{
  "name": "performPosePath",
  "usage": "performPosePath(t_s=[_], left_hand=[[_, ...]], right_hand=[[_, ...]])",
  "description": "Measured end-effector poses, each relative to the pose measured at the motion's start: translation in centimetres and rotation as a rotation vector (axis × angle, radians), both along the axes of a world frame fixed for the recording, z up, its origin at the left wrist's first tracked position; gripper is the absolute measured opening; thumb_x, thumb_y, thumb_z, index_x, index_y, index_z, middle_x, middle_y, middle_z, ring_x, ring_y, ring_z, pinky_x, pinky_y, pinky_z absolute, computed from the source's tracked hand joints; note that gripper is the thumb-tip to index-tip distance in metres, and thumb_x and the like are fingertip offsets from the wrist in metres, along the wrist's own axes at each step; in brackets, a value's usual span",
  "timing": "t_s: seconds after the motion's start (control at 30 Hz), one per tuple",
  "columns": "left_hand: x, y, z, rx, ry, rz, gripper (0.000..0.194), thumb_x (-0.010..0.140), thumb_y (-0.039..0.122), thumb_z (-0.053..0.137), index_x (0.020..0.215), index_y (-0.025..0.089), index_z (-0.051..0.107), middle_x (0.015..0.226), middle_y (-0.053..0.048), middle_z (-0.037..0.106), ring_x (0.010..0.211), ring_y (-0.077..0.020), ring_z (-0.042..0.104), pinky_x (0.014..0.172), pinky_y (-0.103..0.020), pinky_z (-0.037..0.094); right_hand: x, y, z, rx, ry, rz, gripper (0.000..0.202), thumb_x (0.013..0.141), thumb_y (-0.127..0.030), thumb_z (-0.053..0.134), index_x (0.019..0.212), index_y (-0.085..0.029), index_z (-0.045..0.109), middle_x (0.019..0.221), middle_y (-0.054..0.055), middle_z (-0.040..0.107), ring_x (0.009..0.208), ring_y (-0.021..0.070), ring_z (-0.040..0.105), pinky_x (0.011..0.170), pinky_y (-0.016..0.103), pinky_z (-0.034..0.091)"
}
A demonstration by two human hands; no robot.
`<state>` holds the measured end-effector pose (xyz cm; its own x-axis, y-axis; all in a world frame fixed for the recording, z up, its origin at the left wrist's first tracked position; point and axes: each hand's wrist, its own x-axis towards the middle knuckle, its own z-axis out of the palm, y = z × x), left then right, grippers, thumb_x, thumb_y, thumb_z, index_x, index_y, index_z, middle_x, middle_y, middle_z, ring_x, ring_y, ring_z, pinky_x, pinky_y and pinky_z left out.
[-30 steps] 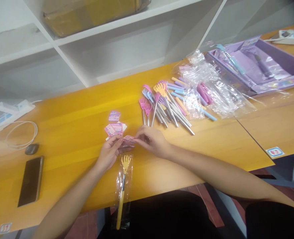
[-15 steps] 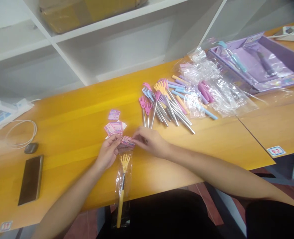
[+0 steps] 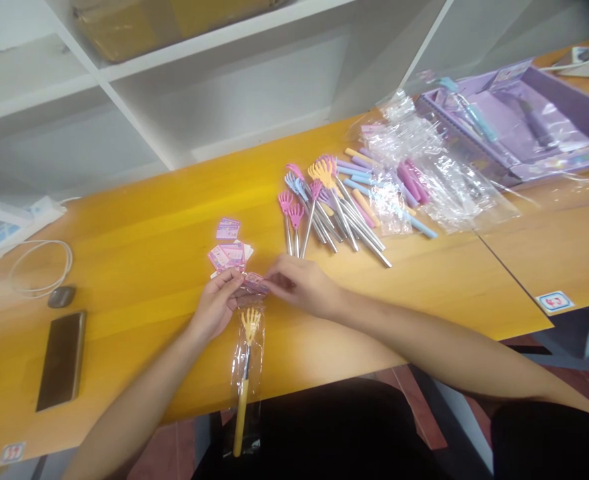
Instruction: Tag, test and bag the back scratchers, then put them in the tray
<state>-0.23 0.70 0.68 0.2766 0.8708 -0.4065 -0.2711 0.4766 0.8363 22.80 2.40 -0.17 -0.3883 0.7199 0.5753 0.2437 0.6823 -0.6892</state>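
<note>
My left hand (image 3: 219, 300) pinches the left end of a small pink and purple printed card (image 3: 255, 283). On the card's right end, my right hand (image 3: 299, 283) has its thumb and fingers closed. Below the card hangs a clear plastic bag (image 3: 255, 357), its top end at the card. Inside lies a yellow back scratcher (image 3: 242, 407), claw end up, its handle reaching past the table edge over my lap. Just beyond my left hand are a loose pile of similar cards (image 3: 228, 255) and a smaller stack (image 3: 228, 229).
Several back scratcher rods with coloured claws (image 3: 324, 173) lie right of centre, beside coloured handle tubes (image 3: 364, 180) and clear bags (image 3: 444, 180). A purple box (image 3: 512, 167) stands far right. A phone (image 3: 61, 360), a mouse (image 3: 61, 297) and a power strip (image 3: 22, 227) are left.
The card between my hands has tilted, so less of its printed face shows. Both hands stay in nearly the same place, and the bagged back scratcher has barely moved.
</note>
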Motion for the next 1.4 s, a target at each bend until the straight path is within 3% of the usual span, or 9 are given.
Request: performPosePath(t_s=[0.27, 0.37, 0.5, 0.77, 0.97, 1.23, 1.4], left_hand=[[0.3, -0.1, 0.2, 0.011, 0.016, -0.002, 0.030, 0.088, 0.040, 0.085, 0.085, 0.015, 0.069, 0.090, -0.009, 0.082, 0.083, -0.0230, 0.080, 0.083, -0.037, 0.067], [0.4, -0.1, 0.3, 0.027, 0.016, 0.016, 0.028, 0.088, 0.037, 0.086, 0.083, 0.015, 0.070, 0.084, -0.005, 0.078, 0.076, -0.0174, 0.075, 0.075, -0.030, 0.065], [0.4, -0.1, 0.5, 0.021, 0.006, 0.022, 0.028, 0.088, 0.037, 0.085, 0.081, 0.015, 0.068, 0.079, -0.003, 0.073, 0.074, -0.0162, 0.071, 0.073, -0.029, 0.064], [0.5, -0.1, 0.3, 0.018, 0.014, 0.082, 0.027, 0.086, 0.036, 0.086, 0.083, 0.015, 0.071, 0.084, -0.003, 0.074, 0.075, -0.0151, 0.070, 0.073, -0.026, 0.062], [0.7, -0.2, 0.4, 0.011, 0.041, 0.144, 0.031, 0.085, 0.040, 0.087, 0.092, 0.014, 0.073, 0.094, -0.010, 0.080, 0.080, -0.0197, 0.075, 0.073, -0.031, 0.063], [0.7, -0.2, 0.5, 0.004, 0.052, 0.142, 0.032, 0.086, 0.041, 0.087, 0.092, 0.015, 0.071, 0.092, -0.008, 0.078, 0.081, -0.0211, 0.076, 0.072, -0.033, 0.065], [0.8, -0.4, 0.1, 0.076, 0.032, 0.082, 0.031, 0.090, 0.044, 0.084, 0.088, 0.018, 0.068, 0.092, -0.005, 0.077, 0.080, -0.0188, 0.074, 0.077, -0.033, 0.065]], right_hand=[[-0.2, 0.0, -0.3, -0.023, -0.001, 0.034, 0.015, 0.105, -0.024, 0.068, 0.092, -0.017, 0.064, 0.082, 0.001, 0.063, 0.067, 0.0095, 0.057, 0.059, 0.022, 0.045], [-0.2, 0.0, -0.8, 0.003, -0.033, 0.060, 0.012, 0.105, -0.024, 0.067, 0.096, -0.017, 0.067, 0.083, 0.002, 0.066, 0.071, 0.0113, 0.060, 0.061, 0.023, 0.047], [0.0, 0.1, -1.1, 0.023, -0.091, 0.062, 0.012, 0.107, -0.027, 0.065, 0.104, -0.017, 0.072, 0.088, 0.003, 0.069, 0.075, 0.0127, 0.064, 0.064, 0.024, 0.050], [0.2, -0.2, -0.3, 0.126, -0.240, 0.087, 0.015, 0.107, -0.025, 0.061, 0.116, -0.018, 0.072, 0.095, 0.005, 0.071, 0.081, 0.0150, 0.069, 0.068, 0.027, 0.055], [0.1, -0.4, -0.7, 0.196, -0.260, 0.093, 0.017, 0.107, -0.023, 0.059, 0.119, -0.019, 0.070, 0.096, 0.006, 0.073, 0.080, 0.0157, 0.070, 0.069, 0.029, 0.058], [0.2, -0.5, -0.9, 0.143, -0.286, 0.138, 0.020, 0.107, -0.025, 0.060, 0.125, -0.019, 0.068, 0.103, 0.006, 0.074, 0.084, 0.0151, 0.071, 0.070, 0.027, 0.057], [0.0, -0.7, -0.6, -0.066, -0.209, -0.032, 0.036, 0.103, -0.031, 0.068, 0.135, -0.019, 0.059, 0.102, 0.006, 0.069, 0.072, 0.0129, 0.063, 0.058, 0.024, 0.047]])
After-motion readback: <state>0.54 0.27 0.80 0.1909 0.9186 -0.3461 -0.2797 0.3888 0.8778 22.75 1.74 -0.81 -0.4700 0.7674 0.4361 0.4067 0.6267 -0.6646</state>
